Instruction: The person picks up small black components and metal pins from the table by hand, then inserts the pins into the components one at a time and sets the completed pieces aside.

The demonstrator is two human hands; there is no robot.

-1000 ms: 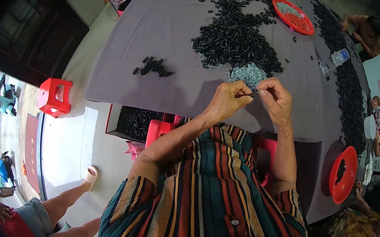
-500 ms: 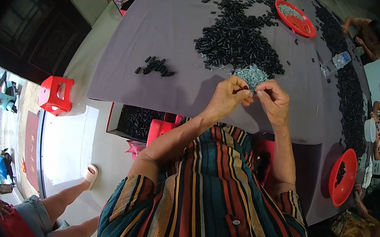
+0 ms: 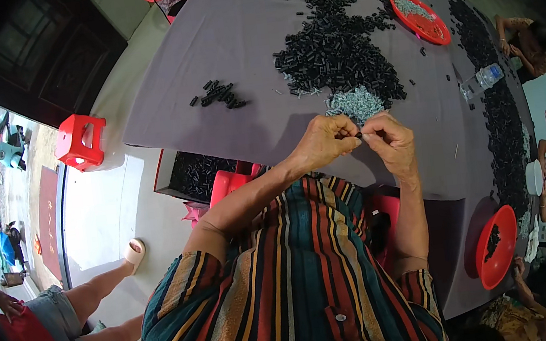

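Here, just on the near side of the pale heap point(image 3: 354, 102) of small parts, I have my left hand point(image 3: 325, 143) pinching a small black piece point(image 3: 358, 135) between thumb and forefinger, while my right hand point(image 3: 392, 143) has its fingertips bunched right beside that piece, though I cannot tell whether they grip anything. Beyond the heap, I see a broad black mass point(image 3: 334, 56) of short cylinders on the grey worktop point(image 3: 218, 42); a smaller black cluster point(image 3: 218, 94) lies well to the heap's left, and a clear bottle point(image 3: 475, 85) to its right.
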